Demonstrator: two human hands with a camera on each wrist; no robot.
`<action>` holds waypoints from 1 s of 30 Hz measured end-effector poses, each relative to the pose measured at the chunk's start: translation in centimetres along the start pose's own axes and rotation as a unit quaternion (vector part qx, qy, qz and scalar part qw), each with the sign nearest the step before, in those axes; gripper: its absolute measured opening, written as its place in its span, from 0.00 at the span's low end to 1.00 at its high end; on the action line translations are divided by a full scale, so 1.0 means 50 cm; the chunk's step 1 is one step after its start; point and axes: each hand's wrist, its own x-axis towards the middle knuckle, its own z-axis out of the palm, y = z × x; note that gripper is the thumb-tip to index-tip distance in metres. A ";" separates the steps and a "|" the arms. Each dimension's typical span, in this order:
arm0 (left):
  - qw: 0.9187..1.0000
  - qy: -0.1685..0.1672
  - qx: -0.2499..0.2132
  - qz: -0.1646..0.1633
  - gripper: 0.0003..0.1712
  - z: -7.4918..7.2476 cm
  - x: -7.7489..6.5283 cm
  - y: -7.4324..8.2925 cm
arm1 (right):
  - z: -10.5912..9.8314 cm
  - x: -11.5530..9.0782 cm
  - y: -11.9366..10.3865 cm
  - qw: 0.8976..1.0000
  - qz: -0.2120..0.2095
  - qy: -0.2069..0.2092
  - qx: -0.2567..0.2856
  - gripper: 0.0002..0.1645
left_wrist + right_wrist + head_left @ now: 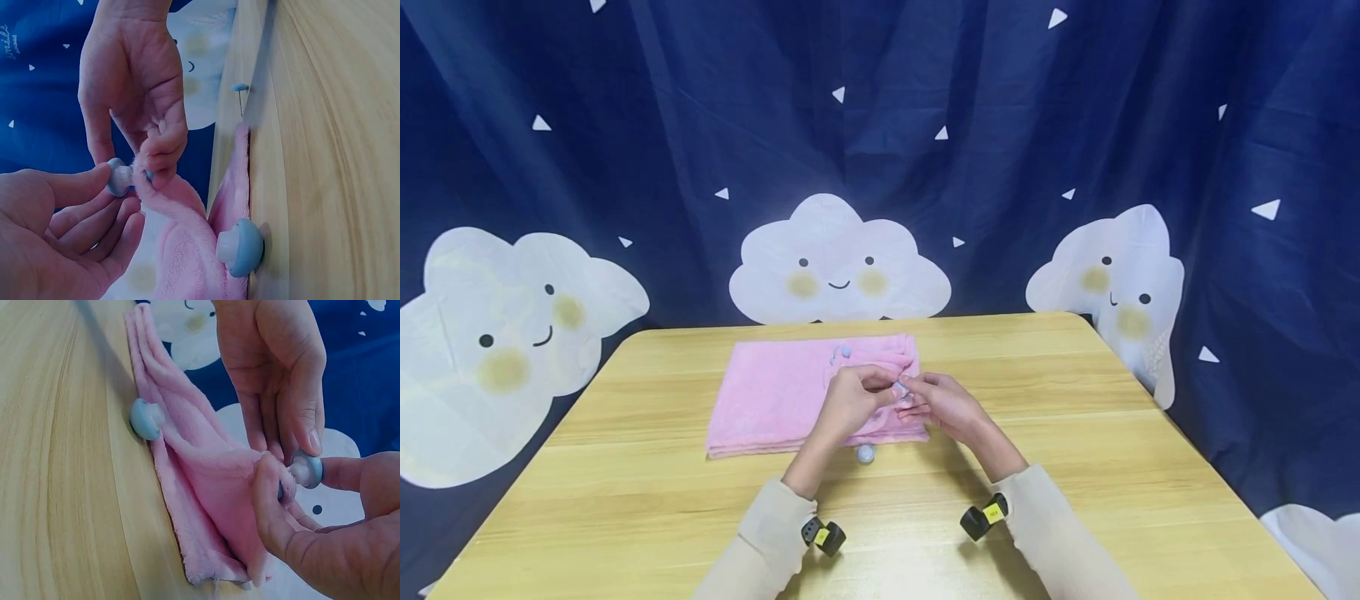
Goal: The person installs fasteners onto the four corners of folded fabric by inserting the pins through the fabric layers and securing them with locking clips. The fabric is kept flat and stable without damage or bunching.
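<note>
A folded pink fleece blanket (775,387) lies on the table, its near right corner lifted between my hands. At that corner a pale blue mushroom-shaped clip (311,470) with a white stem sits against the fleece. My left hand (853,402) pinches the clip's cap with thumb and fingers. My right hand (951,406) pinches the fleece beside the stem, one finger against the cap. Another bit of blue shows on the fleece's other side, mostly covered by fingers. A second mushroom-shaped clip (245,247) lies on the table by the blanket's near edge.
A small blue piece (846,351) rests on the blanket toward the back. A blue-headed pin (240,87) shows beyond the blanket's edge in the left wrist view. The wooden table (1075,433) reaches back to a navy curtain (880,150) printed with clouds.
</note>
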 end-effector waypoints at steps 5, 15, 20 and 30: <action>1.000 -0.012 -0.006 0.000 0.07 0.004 0.001 -0.004 | 0.000 -0.001 0.001 1.000 -0.006 0.005 0.017 0.10; 1.000 -0.018 0.001 -0.003 0.08 0.001 0.001 -0.004 | 0.000 0.000 0.003 1.000 -0.004 0.010 0.019 0.12; 0.999 -0.039 0.015 -0.012 0.14 -0.003 -0.001 -0.002 | 0.003 0.002 0.003 0.999 -0.005 0.030 0.017 0.15; 0.988 -0.041 0.148 0.002 0.11 0.007 -0.008 -0.005 | 0.004 0.003 0.003 0.999 0.006 0.033 0.003 0.16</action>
